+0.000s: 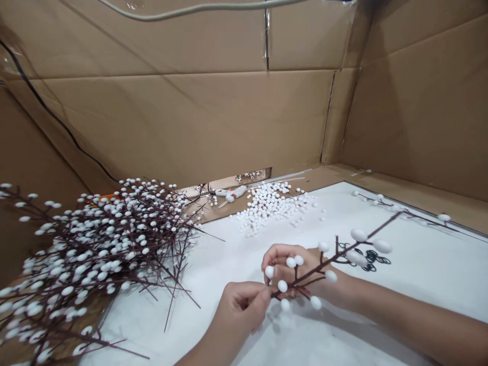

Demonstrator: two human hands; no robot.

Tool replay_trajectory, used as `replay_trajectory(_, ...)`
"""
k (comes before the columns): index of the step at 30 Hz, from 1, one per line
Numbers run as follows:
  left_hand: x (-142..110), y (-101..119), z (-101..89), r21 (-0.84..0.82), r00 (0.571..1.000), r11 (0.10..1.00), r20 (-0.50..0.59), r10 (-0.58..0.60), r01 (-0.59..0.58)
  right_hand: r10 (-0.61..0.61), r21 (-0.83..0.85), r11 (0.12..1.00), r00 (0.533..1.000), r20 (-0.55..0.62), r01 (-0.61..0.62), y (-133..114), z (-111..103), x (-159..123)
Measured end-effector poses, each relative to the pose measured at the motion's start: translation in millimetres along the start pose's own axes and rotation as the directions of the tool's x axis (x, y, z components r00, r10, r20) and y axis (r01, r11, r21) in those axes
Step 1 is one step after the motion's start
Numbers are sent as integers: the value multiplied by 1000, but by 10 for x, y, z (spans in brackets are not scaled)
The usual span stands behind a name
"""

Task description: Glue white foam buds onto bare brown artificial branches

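An artificial berry branch (310, 273), with a dark brown stem and white oval berries on short side twigs, slants up to the right above the white board. My left hand (244, 305) is closed in a pinch on its lower end, thumb against forefinger. Behind the branch, my right hand (292, 259) has its fingers curled in, their tips around a white berry (269, 272) near that lower end. The stem crosses in front of this hand and partly hides the palm and thumb.
A large heap of berry branches (114, 239) lies left. Loose white berries (270, 203) are scattered at the back of the white board (198, 315), beside a glue gun (231, 194). Black rings (369, 259) and another branch (404, 211) lie right. Cardboard walls (190, 117) enclose the space.
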State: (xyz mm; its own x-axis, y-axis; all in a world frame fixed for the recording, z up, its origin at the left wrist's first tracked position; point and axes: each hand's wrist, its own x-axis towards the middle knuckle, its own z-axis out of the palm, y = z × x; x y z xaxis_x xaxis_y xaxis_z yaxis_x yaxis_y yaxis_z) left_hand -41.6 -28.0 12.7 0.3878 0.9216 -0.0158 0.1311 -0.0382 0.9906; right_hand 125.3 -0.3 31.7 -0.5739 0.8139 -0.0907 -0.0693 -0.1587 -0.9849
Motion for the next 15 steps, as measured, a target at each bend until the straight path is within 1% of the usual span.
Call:
replay_trajectory(4, -9, -9, 2, 12, 1000, 1000, 15, -3, 3, 25, -95, 995, 998, -61, -31, -49, 42, 4)
replay_trajectory(8, -27, 5, 9, 22, 999, 999, 21, -30, 29, 15, -186, 982, 995, -103, -34, -42, 54, -2)
replay_trajectory(12, -26, -6, 5, -11, 997, 999, 61, -44, 45, 14, -190, 982, 998, -58, -25, 21, 12, -25)
replay_trajectory(15, -13, -25, -5, -45, 995, 998, 87, -39, 43, -1, -222, 975, 999, -43, -9, 3, 12, -52)
